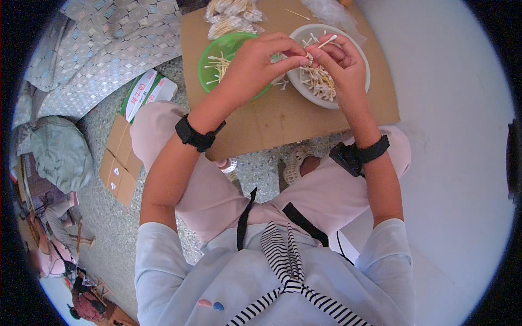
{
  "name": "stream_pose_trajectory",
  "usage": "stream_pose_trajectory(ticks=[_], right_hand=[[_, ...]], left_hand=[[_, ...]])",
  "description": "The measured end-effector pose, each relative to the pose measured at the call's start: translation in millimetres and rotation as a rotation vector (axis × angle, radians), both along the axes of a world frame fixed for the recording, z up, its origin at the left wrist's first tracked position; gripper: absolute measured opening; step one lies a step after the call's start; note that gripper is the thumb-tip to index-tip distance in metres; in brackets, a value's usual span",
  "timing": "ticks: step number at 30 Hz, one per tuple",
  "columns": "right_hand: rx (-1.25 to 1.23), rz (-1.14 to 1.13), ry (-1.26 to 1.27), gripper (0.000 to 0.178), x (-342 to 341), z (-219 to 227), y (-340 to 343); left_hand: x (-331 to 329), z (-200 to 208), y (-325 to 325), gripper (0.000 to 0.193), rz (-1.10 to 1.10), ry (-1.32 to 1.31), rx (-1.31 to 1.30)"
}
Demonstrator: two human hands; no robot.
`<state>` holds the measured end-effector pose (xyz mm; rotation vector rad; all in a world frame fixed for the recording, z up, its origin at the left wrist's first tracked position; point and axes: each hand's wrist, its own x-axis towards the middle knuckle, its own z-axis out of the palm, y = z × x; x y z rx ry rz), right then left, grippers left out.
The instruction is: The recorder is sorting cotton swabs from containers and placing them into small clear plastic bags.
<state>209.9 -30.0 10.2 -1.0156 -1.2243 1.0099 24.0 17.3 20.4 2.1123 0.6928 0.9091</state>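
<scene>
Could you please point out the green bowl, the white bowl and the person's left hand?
Green bowl (pixel 205 58): head view, its left wall.
White bowl (pixel 295 83): head view, its lower-left wall.
Left hand (pixel 256 60): head view, the back of the hand.

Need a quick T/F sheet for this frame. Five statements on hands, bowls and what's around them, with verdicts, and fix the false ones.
1. A round white plastic bowl stands to the right of a round green plastic bowl. True.
2. The green bowl is empty. False: slim cotton swabs with pale wooden sticks lie in it.
3. The right hand holds a white-tipped cotton swab. True.
4. The two hands are far apart. False: the fingers of the left hand and right hand meet over the white bowl.
5. Both bowls rest on a flat brown cardboard surface. True.
</scene>
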Motion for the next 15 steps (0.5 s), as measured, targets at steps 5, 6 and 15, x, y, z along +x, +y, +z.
stream_pose_trajectory(ticks=[5,6,15], right_hand=[[-0.008,-0.023,0.042,0.018,-4.6,5.7,3.5],[0.014,-0.041,-0.022,0.018,-4.5,7.1,3.9],[-0.01,0.144,-0.456,0.022,-20.8,-1.8,0.4]], left_hand=[[-7.1,2.6,7.3,0.019,0.154,-0.114,0.07],[-8.8,4.0,8.8,0.019,0.187,-0.151,0.112],[-10.3,5.4,6.6,0.015,0.194,-0.255,0.015]])
